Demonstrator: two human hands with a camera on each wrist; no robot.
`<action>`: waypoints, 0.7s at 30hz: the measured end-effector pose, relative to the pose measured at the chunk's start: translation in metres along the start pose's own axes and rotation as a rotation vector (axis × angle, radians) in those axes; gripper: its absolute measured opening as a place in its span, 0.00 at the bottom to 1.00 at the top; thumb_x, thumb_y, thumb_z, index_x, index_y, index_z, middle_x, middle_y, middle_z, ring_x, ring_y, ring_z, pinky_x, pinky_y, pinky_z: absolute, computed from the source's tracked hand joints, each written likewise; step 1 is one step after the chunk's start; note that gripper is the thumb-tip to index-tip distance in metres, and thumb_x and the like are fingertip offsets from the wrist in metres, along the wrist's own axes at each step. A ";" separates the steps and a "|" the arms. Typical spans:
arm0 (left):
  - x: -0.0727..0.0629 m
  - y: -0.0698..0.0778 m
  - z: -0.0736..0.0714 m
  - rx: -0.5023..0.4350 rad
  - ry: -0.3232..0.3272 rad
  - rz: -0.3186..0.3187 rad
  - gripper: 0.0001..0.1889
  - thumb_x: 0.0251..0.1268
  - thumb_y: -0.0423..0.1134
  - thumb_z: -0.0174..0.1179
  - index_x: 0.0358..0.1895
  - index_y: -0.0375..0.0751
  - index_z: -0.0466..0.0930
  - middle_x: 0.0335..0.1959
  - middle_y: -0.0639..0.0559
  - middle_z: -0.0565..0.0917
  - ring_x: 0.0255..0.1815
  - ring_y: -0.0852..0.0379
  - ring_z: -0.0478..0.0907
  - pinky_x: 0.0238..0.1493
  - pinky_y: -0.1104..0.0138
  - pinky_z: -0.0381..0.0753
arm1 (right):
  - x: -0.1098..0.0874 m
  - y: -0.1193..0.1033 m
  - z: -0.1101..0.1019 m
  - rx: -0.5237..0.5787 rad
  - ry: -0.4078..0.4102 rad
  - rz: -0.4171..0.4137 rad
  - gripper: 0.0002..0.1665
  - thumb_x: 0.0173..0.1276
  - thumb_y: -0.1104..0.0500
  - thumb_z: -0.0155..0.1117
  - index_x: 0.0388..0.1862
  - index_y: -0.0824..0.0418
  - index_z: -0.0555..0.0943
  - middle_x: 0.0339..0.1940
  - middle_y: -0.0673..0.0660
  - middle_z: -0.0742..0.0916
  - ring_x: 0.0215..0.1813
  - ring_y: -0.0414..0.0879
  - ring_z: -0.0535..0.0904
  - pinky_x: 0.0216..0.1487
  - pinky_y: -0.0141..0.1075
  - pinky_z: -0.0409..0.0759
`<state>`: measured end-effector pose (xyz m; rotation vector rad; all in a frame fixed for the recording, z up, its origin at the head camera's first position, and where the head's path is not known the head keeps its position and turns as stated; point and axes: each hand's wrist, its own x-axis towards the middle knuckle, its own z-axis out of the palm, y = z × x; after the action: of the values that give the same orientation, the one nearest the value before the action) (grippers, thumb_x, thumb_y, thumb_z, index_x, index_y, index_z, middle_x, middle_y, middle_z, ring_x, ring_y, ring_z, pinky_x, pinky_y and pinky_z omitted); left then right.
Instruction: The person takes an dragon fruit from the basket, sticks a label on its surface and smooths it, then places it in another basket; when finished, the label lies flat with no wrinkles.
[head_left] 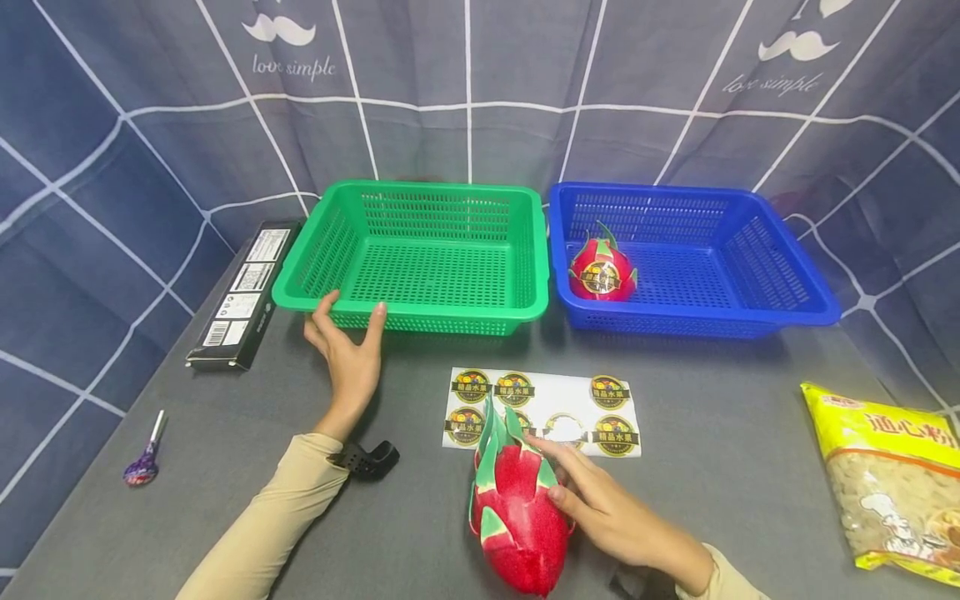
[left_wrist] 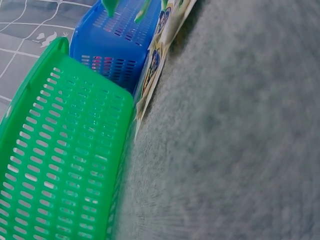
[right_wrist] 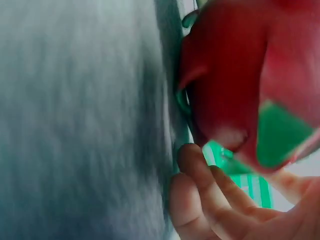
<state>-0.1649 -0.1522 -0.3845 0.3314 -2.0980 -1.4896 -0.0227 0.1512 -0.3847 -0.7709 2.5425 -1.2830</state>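
Note:
My left hand (head_left: 348,358) is at the front of the green plastic basket (head_left: 480,317), thumb and fingers spread apart and touching its front rim near the left corner. No fingers of it show in the left wrist view. A large red dragon fruit (head_left: 522,521) with green leaf tips is on the table near me. Against its right side rests my right hand (head_left: 611,512), fingers extended toward the leaves; the right wrist view shows fingers (right_wrist: 192,200) low beside the fruit. Behind the fruit lies a white sheet of round stickers (head_left: 555,387), partly covered by its leaves.
A blue basket (head_left: 697,317) right of the green one holds a smaller dragon fruit (head_left: 602,271) bearing a round sticker. A black box (head_left: 243,296) and a lollipop (head_left: 142,462) lie on the left. At far right is a yellow pasta bag (head_left: 885,492). A tiled-pattern curtain (head_left: 525,67) hangs behind.

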 end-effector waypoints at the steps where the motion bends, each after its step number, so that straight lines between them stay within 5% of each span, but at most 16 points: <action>1: -0.001 0.000 0.000 0.003 -0.003 -0.001 0.36 0.53 0.59 0.59 0.63 0.55 0.55 0.66 0.45 0.45 0.70 0.54 0.45 0.69 0.55 0.51 | 0.000 0.001 -0.001 0.017 0.016 -0.001 0.29 0.67 0.56 0.52 0.67 0.48 0.60 0.48 0.46 0.76 0.42 0.34 0.73 0.35 0.29 0.76; 10: -0.012 0.004 0.001 0.044 -0.026 0.007 0.40 0.57 0.59 0.54 0.69 0.62 0.43 0.66 0.43 0.44 0.70 0.51 0.41 0.69 0.52 0.51 | 0.006 0.017 -0.026 0.111 0.218 0.056 0.21 0.65 0.61 0.56 0.57 0.60 0.70 0.43 0.55 0.81 0.40 0.40 0.80 0.39 0.30 0.78; 15: -0.029 0.011 0.009 0.034 -0.059 0.123 0.38 0.59 0.49 0.57 0.69 0.51 0.47 0.62 0.40 0.52 0.66 0.49 0.47 0.67 0.53 0.52 | 0.008 0.026 -0.041 0.080 0.334 0.104 0.17 0.65 0.62 0.56 0.53 0.62 0.73 0.43 0.57 0.83 0.41 0.34 0.79 0.39 0.28 0.78; 18: -0.038 0.015 0.013 0.029 -0.184 0.281 0.30 0.57 0.40 0.59 0.62 0.39 0.58 0.56 0.39 0.63 0.61 0.48 0.59 0.64 0.54 0.58 | 0.008 0.030 -0.049 0.061 0.404 0.131 0.15 0.65 0.63 0.56 0.51 0.63 0.75 0.43 0.58 0.83 0.43 0.28 0.77 0.41 0.24 0.76; 21: -0.045 0.017 0.015 0.066 -0.430 0.444 0.24 0.55 0.35 0.60 0.56 0.37 0.66 0.53 0.43 0.71 0.57 0.50 0.66 0.62 0.55 0.64 | 0.007 0.034 -0.054 0.060 0.452 0.149 0.13 0.65 0.64 0.55 0.49 0.64 0.76 0.43 0.59 0.83 0.42 0.25 0.76 0.42 0.21 0.75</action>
<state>-0.1344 -0.1123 -0.3854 -0.4478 -2.3460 -1.3017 -0.0619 0.2013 -0.3784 -0.2931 2.8128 -1.6236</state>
